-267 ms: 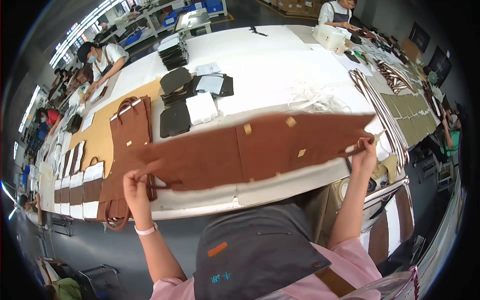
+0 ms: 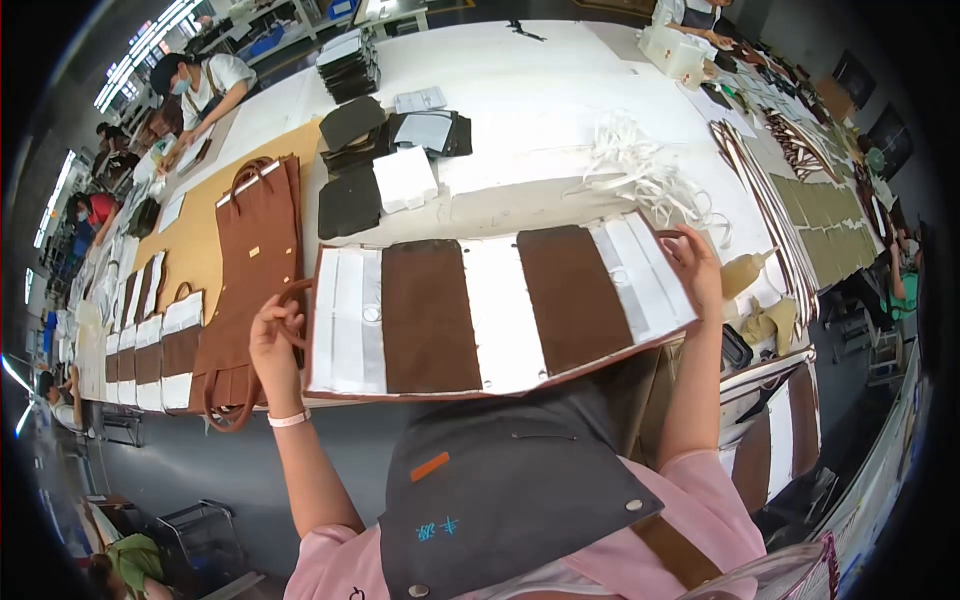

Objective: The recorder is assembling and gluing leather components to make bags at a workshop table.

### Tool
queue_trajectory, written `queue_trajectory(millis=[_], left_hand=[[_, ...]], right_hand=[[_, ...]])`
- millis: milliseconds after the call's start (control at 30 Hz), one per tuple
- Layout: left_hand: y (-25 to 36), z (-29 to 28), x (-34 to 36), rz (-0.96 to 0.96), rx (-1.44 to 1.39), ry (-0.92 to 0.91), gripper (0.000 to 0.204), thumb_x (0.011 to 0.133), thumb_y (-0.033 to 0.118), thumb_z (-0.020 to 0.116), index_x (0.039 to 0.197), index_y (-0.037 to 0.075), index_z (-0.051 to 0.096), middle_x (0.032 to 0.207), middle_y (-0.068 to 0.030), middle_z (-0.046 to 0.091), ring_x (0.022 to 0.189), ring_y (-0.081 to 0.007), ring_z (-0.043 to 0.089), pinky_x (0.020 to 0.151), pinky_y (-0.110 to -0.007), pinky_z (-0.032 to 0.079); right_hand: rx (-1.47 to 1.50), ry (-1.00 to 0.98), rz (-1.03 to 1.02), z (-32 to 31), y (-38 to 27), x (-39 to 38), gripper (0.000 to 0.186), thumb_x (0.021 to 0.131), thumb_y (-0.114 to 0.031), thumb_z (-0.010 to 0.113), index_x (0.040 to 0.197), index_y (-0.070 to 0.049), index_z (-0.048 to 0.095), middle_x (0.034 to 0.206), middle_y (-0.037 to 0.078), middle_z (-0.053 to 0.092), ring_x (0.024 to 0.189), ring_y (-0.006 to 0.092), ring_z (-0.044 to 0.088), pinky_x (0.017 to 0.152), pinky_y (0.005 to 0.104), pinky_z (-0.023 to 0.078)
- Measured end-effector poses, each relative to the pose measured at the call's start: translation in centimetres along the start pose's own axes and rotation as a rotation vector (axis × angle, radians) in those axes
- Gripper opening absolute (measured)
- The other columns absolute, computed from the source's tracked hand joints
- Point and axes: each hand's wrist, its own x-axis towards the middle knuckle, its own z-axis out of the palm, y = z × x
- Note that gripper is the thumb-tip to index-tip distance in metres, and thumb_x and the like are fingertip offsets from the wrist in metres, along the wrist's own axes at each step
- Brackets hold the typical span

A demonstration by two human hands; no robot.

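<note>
A flat, unfolded brown bag body (image 2: 430,320) is stretched out over the front edge of the table. Its inner face is up, with white strips, two dark brown panels and a round snap near each end. My left hand (image 2: 277,338) is closed round the brown handle at its left end. At the other end my right hand (image 2: 698,268) grips the second handle, thumb and fingers curled about it. Just left of my left hand lies a pile of similar brown bag bodies (image 2: 260,225) with handles.
Black pieces (image 2: 350,205) and a white stack (image 2: 406,180) lie beyond the bag body. Tangled white strips (image 2: 640,165) sit to the right, near a squeeze bottle (image 2: 745,275) and long brown strips (image 2: 760,200). A co-worker (image 2: 215,90) works at the far left.
The bag body has been flipped from its plain brown outer face to its white-and-brown inner face. Both hands still hold its ends, with the right hand shifted left and up.
</note>
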Motion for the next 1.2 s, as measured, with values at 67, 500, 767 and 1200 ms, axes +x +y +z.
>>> queue_trajectory(millis=[67,500,767,1200], left_hand=[[-1.7,-0.2,-0.8,-0.091,0.049,0.004,0.017,0.098,-0.009,0.045,0.106,-0.001,0.058,0.133,-0.0161,0.054,0.105,-0.0209,0.065,0.095,-0.033,0.055],[-3.1,2.1,-0.6,-0.228,0.377,0.178,0.026,0.101,0.003,0.049,0.124,0.004,0.06,0.102,0.0003,0.063,0.072,-0.0031,0.047,0.064,-0.018,0.042],[-7.9,1.2,0.6,-0.013,1.091,-0.043,0.029,0.097,0.002,0.051,0.125,-0.003,0.059,0.122,-0.0187,0.064,0.116,-0.0337,0.06,0.096,-0.04,0.048],[-0.5,32.5,2.1,0.073,0.297,-0.814,0.036,0.093,0.004,0.059,0.129,0.002,0.059,0.127,-0.0176,0.061,0.104,-0.0303,0.064,0.092,-0.036,0.049]], right_hand=[[-0.141,-0.076,0.118,-1.0,1.3,0.6,0.03,0.098,-0.011,0.059,0.127,-0.003,0.062,0.106,0.008,0.066,0.089,0.0196,0.066,0.083,0.0317,0.054],[-0.328,0.108,0.246,-2.6,2.8,-0.1,0.034,0.09,-0.003,0.059,0.124,0.0,0.061,0.083,0.004,0.062,0.054,0.0068,0.047,0.049,0.0213,0.036],[-1.244,0.197,-0.436,1.7,4.3,5.6,0.024,0.088,-0.011,0.062,0.11,-0.003,0.069,0.102,0.019,0.067,0.088,0.0405,0.065,0.081,0.0465,0.051],[-1.311,0.263,-0.588,6.0,4.3,8.0,0.014,0.092,-0.013,0.06,0.102,-0.005,0.066,0.088,0.016,0.068,0.076,0.0352,0.067,0.067,0.0469,0.052]])
